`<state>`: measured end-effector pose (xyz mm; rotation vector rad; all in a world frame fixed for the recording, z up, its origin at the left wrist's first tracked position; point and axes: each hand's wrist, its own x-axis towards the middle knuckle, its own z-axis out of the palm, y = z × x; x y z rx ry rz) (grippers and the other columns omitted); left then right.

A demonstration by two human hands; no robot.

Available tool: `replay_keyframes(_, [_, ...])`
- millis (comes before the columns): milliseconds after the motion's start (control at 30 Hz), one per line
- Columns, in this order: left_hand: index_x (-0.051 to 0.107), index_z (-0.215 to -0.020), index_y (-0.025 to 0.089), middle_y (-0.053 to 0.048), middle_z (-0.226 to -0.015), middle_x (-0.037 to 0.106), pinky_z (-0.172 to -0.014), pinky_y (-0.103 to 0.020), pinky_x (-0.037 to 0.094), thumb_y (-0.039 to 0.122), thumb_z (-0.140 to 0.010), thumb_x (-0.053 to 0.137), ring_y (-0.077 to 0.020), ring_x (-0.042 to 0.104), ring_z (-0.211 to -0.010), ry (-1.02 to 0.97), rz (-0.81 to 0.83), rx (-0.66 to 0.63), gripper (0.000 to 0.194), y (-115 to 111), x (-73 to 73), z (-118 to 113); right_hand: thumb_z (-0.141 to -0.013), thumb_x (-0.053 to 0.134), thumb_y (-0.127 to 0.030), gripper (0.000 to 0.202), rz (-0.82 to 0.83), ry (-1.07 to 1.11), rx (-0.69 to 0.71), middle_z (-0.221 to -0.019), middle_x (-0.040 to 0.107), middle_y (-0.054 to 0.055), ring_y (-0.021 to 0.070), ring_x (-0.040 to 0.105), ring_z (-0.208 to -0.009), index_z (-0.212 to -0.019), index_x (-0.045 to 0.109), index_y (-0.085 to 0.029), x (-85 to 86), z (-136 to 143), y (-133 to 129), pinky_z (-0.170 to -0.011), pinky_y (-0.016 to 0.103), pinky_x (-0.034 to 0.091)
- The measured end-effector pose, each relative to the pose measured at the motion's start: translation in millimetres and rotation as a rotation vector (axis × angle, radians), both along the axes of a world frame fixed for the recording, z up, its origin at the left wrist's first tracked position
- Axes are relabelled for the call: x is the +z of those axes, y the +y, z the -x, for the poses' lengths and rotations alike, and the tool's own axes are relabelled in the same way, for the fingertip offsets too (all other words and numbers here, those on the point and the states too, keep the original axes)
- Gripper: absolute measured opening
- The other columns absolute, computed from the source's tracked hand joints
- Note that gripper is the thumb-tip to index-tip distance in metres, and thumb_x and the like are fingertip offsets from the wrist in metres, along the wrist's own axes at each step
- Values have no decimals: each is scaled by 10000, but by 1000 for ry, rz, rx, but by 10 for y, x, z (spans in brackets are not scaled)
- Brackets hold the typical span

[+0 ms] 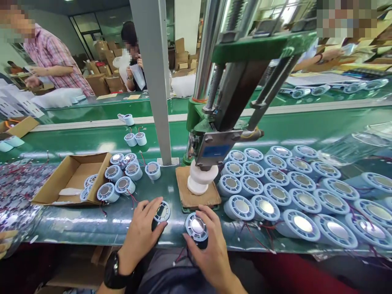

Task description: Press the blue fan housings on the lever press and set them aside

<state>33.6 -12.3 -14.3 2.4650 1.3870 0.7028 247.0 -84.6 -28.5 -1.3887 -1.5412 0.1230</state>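
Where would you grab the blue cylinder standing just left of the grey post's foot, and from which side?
I'd take the cylinder by its side wall, pinched across, probably coming from the near right. It stands upright with that round wall showing, and bare bench lies on that side. On its left, other cylinders stand close and a red wire trails.

Light is making a white glow on the green belt (105, 146) left of the press (234, 92). Below the press, one silver cup top (197, 225) is gleaming and the lap (171, 275) is looking dark. Far right of the press, other cups (378, 183) are looking stretched.
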Motion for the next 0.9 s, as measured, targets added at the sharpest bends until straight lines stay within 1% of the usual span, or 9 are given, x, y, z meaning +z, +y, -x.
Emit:
replay_keyframes(100, [519, -1363, 222, -108, -1243, 675, -935, -422, 540, 430, -873, 672, -266, 629, -1081, -150, -36, 119, 554, -130, 92, -47, -879, 543, -136, 484, 11, 35, 101, -1302, 535, 132, 210, 558, -1248, -1348, 452, -206, -22, 132, 57, -990, 330, 549])
replay_keyframes(200, [487, -1373, 239, -102, -1226, 686, -906, -401, 562, 483, -835, 711, -261, 666, -1054, -223, -29, 69, 632, -306, 193, -210, -828, 537, -102, 577, 13, 83, 133, -1258, 595, 115, 207, 609, -1195, -1384, 416, -202, -77, 215, 96, -989, 331, 560])
replay_keyframes(300, [483, -1372, 238, -101, -1210, 686, -920, -416, 561, 351, -838, 719, -272, 656, -1088, -193, -15, 27, 594, -391, 242, -416, -771, 491, -54, 647, 27, 116, 122, -1253, 622, 105, 197, 644, -1152, -1397, 410, -195, -137, 247, 113, -973, 320, 572])
replay_keyframes(367, [481, -1372, 235, -99, -1219, 677, -937, -435, 555, 243, -826, 704, -281, 641, -1118, -168, -7, 61, 589, -381, 244, -511, -775, 476, -43, 651, 32, 107, 119, -1272, 624, 101, 190, 645, -1163, -1404, 415, -197, -159, 247, 116, -969, 307, 575])
replay_keyframes(433, [485, -1366, 234, -96, -1226, 673, -942, -449, 552, 192, -803, 698, -287, 638, -1128, -166, 12, 90, 604, -349, 237, -556, -809, 504, -67, 634, 33, 88, 120, -1291, 622, 99, 190, 638, -1182, -1422, 409, -199, -168, 239, 118, -971, 302, 575])
replay_keyframes(600, [526, -1331, 245, -94, -1225, 658, -945, -451, 545, 161, -768, 690, -292, 632, -1137, -223, 78, 134, 592, -324, 246, -599, -831, 530, -81, 674, 37, 106, 130, -1315, 616, 86, 191, 631, -1202, -1473, 374, -216, -201, 226, 123, -977, 304, 573])
replay_keyframes(700, [529, -1329, 259, -88, -1190, 647, -917, -435, 551, 137, -751, 684, -288, 634, -1115, -243, 122, 187, 611, -363, 255, -656, -840, 511, -51, 748, 49, 133, 135, -1316, 617, 80, 185, 631, -1203, -1531, 288, -235, -232, 234, 122, -992, 309, 564])
replay_keyframes(800, [539, -1318, 261, -88, -1190, 638, -925, -438, 544, 151, -768, 673, -285, 625, -1121, -266, 138, 228, 576, -410, 239, -706, -853, 551, -71, 805, 47, 171, 163, -1313, 619, 88, 189, 639, -1191, -1565, 212, -235, -244, 245, 122, -993, 315, 562])
replay_keyframes(900, [555, -1289, 251, -89, -1212, 642, -944, -443, 533, 188, -778, 686, -284, 622, -1131, -303, 143, 287, 532, -443, 208, -727, -856, 572, -91, 825, 40, 217, 174, -1307, 624, 80, 178, 653, -1166, -1573, 195, -246, -224, 255, 129, -965, 290, 573])
